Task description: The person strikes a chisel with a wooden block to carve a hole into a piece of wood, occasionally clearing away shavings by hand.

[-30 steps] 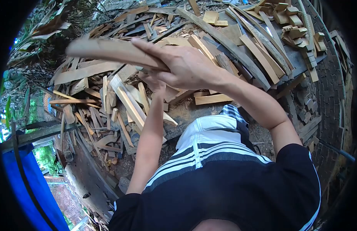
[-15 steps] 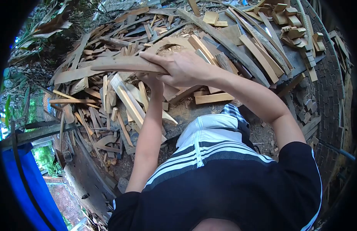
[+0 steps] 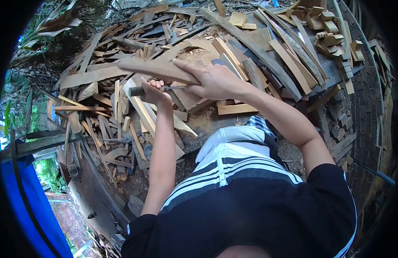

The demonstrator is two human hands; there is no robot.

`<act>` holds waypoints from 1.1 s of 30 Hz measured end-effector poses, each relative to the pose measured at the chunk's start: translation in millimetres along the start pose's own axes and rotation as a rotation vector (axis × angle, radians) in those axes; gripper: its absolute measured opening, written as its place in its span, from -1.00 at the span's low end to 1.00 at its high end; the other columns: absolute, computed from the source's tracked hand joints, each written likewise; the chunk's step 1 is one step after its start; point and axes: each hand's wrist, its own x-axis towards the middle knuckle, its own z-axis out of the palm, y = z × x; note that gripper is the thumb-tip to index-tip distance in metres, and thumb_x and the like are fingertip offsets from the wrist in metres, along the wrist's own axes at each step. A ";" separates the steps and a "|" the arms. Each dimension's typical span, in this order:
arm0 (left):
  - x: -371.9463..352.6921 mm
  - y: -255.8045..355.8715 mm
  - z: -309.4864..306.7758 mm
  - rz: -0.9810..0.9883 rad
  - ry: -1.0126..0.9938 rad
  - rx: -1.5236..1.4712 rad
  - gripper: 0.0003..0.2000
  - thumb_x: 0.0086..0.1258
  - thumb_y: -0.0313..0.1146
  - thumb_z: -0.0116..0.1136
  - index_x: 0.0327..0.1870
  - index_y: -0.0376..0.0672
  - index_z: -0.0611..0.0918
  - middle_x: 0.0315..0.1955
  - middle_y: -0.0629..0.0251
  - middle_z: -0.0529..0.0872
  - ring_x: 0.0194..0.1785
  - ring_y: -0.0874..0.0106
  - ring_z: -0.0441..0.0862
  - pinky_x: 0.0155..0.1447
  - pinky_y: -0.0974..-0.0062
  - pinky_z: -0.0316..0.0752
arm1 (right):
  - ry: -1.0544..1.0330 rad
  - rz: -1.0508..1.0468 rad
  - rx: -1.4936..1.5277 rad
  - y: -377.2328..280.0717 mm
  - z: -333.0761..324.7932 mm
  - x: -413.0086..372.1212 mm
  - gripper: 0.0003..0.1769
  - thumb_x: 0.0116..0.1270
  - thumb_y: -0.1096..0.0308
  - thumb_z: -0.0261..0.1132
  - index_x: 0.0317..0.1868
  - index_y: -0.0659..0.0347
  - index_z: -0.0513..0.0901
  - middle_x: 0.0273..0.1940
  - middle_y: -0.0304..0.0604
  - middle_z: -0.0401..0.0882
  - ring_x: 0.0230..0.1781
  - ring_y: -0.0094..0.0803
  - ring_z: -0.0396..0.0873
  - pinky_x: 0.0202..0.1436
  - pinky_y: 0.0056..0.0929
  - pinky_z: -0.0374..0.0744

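Observation:
A long curved piece of wood (image 3: 158,71) slants across the middle of the view, its right end in the grip of my right hand (image 3: 218,81). My right index finger lies along its upper edge. Just below the wood, my left hand (image 3: 155,93) is closed around a thin tool. The tool's dark round handle (image 3: 136,91) sticks out on the left of that hand, and a narrow metal shaft (image 3: 176,87) runs toward my right hand. Its tip is hidden by my right hand and the wood.
Loose scrap wood (image 3: 138,43) is heaped beyond my hands. Long boards (image 3: 254,51) lie at the right, with stacked cut blocks (image 3: 325,21) at the far right. A short pale block (image 3: 237,109) rests near my waist. A blue sheet (image 3: 33,206) hangs at lower left.
My left hand has come out from under the wood, bringing the tool's handle and shaft into sight. The wood and my right hand have shifted a little to the right.

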 end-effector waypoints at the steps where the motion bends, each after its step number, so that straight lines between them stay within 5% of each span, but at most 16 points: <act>1: -11.4 8.4 20.0 0.070 0.058 0.013 -0.62 0.46 -0.21 0.24 -0.51 -0.02 0.29 -0.75 0.48 0.33 -0.72 0.62 0.16 -0.57 0.56 0.19 | 0.034 0.027 0.075 3.2 -1.2 0.8 -0.14 0.34 0.02 0.21 0.58 -0.19 0.04 -0.21 0.19 0.70 -0.22 0.08 0.69 -0.08 -0.04 0.61; 6: -26.3 11.4 42.9 0.240 -0.057 0.228 -0.59 0.42 -0.25 0.30 -0.58 -0.05 0.33 -0.75 0.46 0.31 -0.72 0.59 0.20 -0.58 0.52 0.23 | 0.162 0.040 0.152 18.7 -7.1 1.8 -0.13 0.37 -0.02 0.25 0.58 -0.17 0.04 0.02 0.24 0.64 0.00 0.08 0.65 0.09 -0.05 0.56; 15: -51.9 -13.0 51.6 0.228 -0.311 0.318 -0.69 0.42 -0.28 0.30 -0.47 -0.17 0.44 -0.73 0.40 0.44 -0.68 0.57 0.35 -0.55 0.54 0.32 | 0.251 0.007 0.196 20.2 -16.5 -6.6 -0.15 0.36 0.02 0.29 0.57 -0.15 0.10 -0.02 0.14 0.68 -0.05 0.02 0.68 0.02 -0.10 0.59; 17: -56.8 -18.4 57.2 0.444 -0.343 0.411 -0.74 0.44 -0.40 0.24 -0.45 -0.19 0.43 -0.67 0.42 0.49 -0.67 0.65 0.37 -0.58 0.63 0.30 | 0.313 -0.091 0.220 2.2 -31.8 -10.8 -0.15 0.35 0.04 0.31 0.57 -0.14 0.11 -0.06 0.12 0.68 -0.09 -0.01 0.68 -0.02 -0.13 0.61; 18: -42.4 -30.6 44.5 0.459 -0.376 0.406 -0.88 0.42 -0.47 0.22 -0.33 -0.25 0.52 -0.59 0.37 0.60 -0.57 0.57 0.51 -0.46 0.55 0.45 | 0.376 -0.189 0.236 -5.6 -36.5 -11.7 -0.15 0.34 0.07 0.32 0.57 -0.14 0.11 -0.10 0.10 0.69 -0.12 -0.04 0.69 -0.07 -0.16 0.63; 19: 2.6 -60.5 -4.6 0.933 -0.381 1.116 -0.84 0.46 -0.37 0.16 -0.16 -0.31 0.61 -0.39 0.31 0.72 -0.32 0.39 0.68 -0.21 0.43 0.62 | 0.377 -0.189 0.237 -10.8 -36.5 -10.5 -0.15 0.34 0.07 0.32 0.57 -0.14 0.11 -0.10 0.10 0.69 -0.12 -0.04 0.69 -0.07 -0.16 0.63; 20: 8.9 -65.8 -9.0 0.936 -0.383 1.116 -0.84 0.46 -0.37 0.16 -0.16 -0.31 0.61 -0.39 0.31 0.72 -0.32 0.39 0.68 -0.21 0.43 0.62 | 0.433 -0.300 0.242 -16.0 -36.4 -8.4 -0.14 0.33 0.09 0.34 0.56 -0.16 0.12 -0.16 0.08 0.68 -0.18 -0.07 0.69 -0.11 -0.18 0.63; 23: 21.0 -74.2 -18.9 0.763 -0.438 0.879 -0.78 0.47 -0.31 0.14 -0.08 -0.31 0.57 -0.27 0.24 0.69 -0.23 0.36 0.68 -0.15 0.41 0.63 | 0.478 -0.414 0.217 -16.0 -23.3 -1.4 -0.13 0.29 0.09 0.35 0.56 -0.18 0.15 -0.34 0.05 0.64 -0.34 -0.09 0.68 -0.23 -0.17 0.62; 26: 31.2 -78.2 -19.9 0.594 -0.485 0.635 -0.72 0.49 -0.25 0.12 0.00 -0.32 0.53 -0.16 0.18 0.66 -0.15 0.34 0.68 -0.09 0.38 0.65 | 0.008 -0.147 -0.181 -18.7 -33.3 4.0 -0.18 0.34 0.03 0.29 0.55 -0.17 0.16 -0.36 0.03 0.62 -0.38 -0.04 0.65 -0.29 -0.13 0.61; 30: 28.9 -90.0 -35.0 0.328 -0.511 0.317 -0.62 0.50 -0.17 0.09 0.11 -0.32 0.47 -0.01 0.09 0.61 -0.04 0.30 0.67 -0.01 0.35 0.66 | 0.397 -0.288 0.138 -33.6 -27.9 10.2 -0.20 0.36 0.00 0.24 0.55 -0.13 0.15 -0.29 0.08 0.66 -0.31 -0.01 0.67 -0.25 -0.08 0.61; 33: 28.6 -86.3 -36.4 0.147 -0.527 0.076 -0.55 0.52 -0.11 0.06 0.19 -0.33 0.43 0.10 0.02 0.58 0.05 0.28 0.67 0.05 0.33 0.68 | 0.308 -0.268 0.167 -27.2 -13.8 16.5 -0.19 0.35 0.04 0.23 0.56 -0.09 0.14 -0.28 0.10 0.68 -0.33 0.00 0.68 -0.24 -0.07 0.61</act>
